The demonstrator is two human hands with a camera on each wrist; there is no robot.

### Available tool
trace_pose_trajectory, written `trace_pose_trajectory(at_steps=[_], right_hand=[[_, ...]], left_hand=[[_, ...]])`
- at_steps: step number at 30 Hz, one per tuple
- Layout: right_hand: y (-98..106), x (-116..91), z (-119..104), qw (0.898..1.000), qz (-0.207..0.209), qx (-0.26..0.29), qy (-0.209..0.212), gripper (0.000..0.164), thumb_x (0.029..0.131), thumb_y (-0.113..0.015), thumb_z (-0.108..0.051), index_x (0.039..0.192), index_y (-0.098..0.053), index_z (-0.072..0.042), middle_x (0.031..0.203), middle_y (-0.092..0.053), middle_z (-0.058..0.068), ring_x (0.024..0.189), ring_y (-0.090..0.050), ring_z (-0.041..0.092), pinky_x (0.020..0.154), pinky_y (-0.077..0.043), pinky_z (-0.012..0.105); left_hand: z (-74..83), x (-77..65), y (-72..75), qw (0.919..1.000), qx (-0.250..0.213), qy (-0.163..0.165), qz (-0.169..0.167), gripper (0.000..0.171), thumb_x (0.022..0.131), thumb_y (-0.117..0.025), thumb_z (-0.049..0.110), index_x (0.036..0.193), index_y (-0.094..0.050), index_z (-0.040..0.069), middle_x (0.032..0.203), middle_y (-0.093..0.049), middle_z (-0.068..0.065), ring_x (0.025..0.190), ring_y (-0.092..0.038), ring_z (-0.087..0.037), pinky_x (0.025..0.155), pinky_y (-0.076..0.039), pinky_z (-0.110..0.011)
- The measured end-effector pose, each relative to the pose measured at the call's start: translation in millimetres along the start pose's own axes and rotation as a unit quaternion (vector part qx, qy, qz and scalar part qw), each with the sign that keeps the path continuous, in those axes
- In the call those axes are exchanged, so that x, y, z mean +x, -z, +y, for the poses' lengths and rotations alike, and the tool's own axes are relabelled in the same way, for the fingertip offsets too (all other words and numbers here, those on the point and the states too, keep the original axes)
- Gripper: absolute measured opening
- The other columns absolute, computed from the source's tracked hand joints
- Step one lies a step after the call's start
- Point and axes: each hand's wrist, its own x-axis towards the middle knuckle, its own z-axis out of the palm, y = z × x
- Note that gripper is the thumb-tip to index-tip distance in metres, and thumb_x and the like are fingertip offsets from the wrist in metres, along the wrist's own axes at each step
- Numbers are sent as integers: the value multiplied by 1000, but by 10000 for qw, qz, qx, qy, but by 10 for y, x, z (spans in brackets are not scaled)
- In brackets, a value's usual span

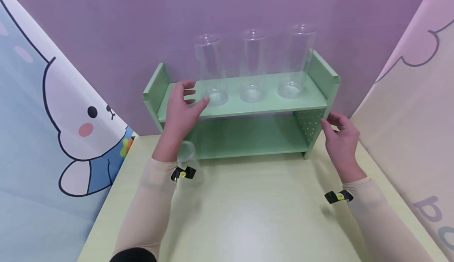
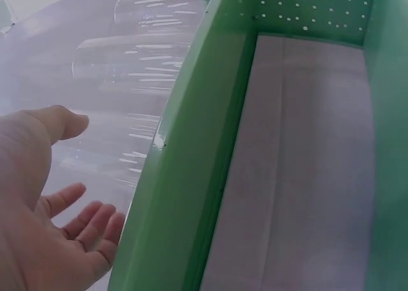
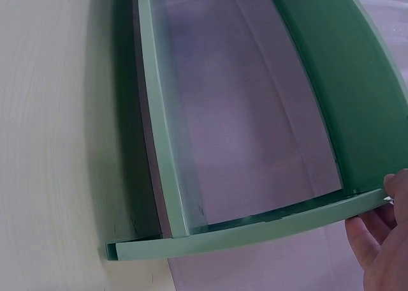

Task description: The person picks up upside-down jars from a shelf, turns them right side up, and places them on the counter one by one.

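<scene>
A pale green two-tier shelf (image 1: pixel 248 134) stands on the table. Three tall clear plastic cups stand upright on its top board: a left cup (image 1: pixel 213 67), a middle cup (image 1: pixel 253 67) and a right cup (image 1: pixel 297 63). My left hand (image 1: pixel 184 106) is over the top board just left of the left cup, thumb and fingers spread with nothing between them; the left wrist view also shows the hand (image 2: pixel 70 208) empty. At the shelf's right side panel, my right hand (image 1: pixel 342 138) pinches the front edge, thumb (image 3: pixel 390 187) against it and fingers outside.
Another clear cup (image 1: pixel 186 151) stands on the table (image 1: pixel 248 210) in front of the shelf's left end, partly hidden by the left wrist. A purple backdrop (image 1: pixel 106 29) rises behind the shelf. Printed cloths hang at left and right.
</scene>
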Motion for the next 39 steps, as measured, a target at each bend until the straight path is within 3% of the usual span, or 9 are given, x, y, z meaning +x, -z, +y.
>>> trace_pose_trajectory(at_steps=[4, 12, 22, 33, 39], right_hand=[[-16, 8, 39, 10000, -15, -9, 6, 24, 104, -74, -1, 127, -76, 6, 117, -78, 21, 98, -67, -6, 82, -54, 9], [-17, -18, -39, 10000, -36, 48, 54, 23, 104, -74, 1, 127, -75, 7, 116, -77, 25, 97, -67, -6, 81, -53, 10], [-30, 3, 126, 10000, -82, -28, 33, 24, 104, -75, -2, 127, -76, 5, 116, -78, 22, 98, -67, -6, 81, -53, 9], [13, -47, -128, 9999, -108, 16, 83, 24, 105, -73, -1, 127, -74, 8, 114, -77, 23, 97, -66, -7, 81, -52, 9], [18, -31, -96, 9999, -111, -2, 62, 24, 105, -72, 0, 127, -74, 9, 115, -76, 24, 98, -66, -5, 83, -53, 8]], left_hand=[[14, 103, -49, 9998, -21, 216, -33, 73, 97, -85, 32, 155, -48, 6, 150, -52, -12, 136, -57, -26, 112, -53, -42], [16, 277, -176, 9995, -75, 296, 33, 87, 94, -88, 33, 162, -40, 11, 154, -48, -9, 141, -52, -29, 116, -49, -37], [2, 322, -290, 9991, -70, 428, -32, 92, 93, -89, 33, 167, -34, 17, 157, -43, -7, 141, -50, -23, 113, -50, -32], [55, 360, -340, 9986, -112, 498, -97, 99, 93, -89, 32, 171, -28, 21, 157, -47, -6, 143, -50, -26, 115, -49, -35], [64, 371, -362, 9988, -13, 484, -56, 96, 93, -88, 32, 170, -31, 23, 152, -53, -2, 140, -53, -20, 113, -51, -35]])
